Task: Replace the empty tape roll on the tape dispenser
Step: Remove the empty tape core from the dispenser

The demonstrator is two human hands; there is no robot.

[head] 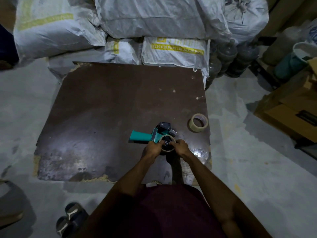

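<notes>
The left hand [152,150] and right hand [180,148] hide the roll's [167,148] sides.

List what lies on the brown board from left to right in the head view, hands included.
Teal dispenser handle → left hand → roll on the dispenser hub → right hand → crumpled clear tape scrap; farther back on the right, the loose tape roll.

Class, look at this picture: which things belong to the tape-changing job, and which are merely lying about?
Job: tape dispenser; roll on dispenser, held by left hand and right hand; spare tape roll; board.

Lying about: sacks; big bottles; cardboard boxes; sandals.
</notes>
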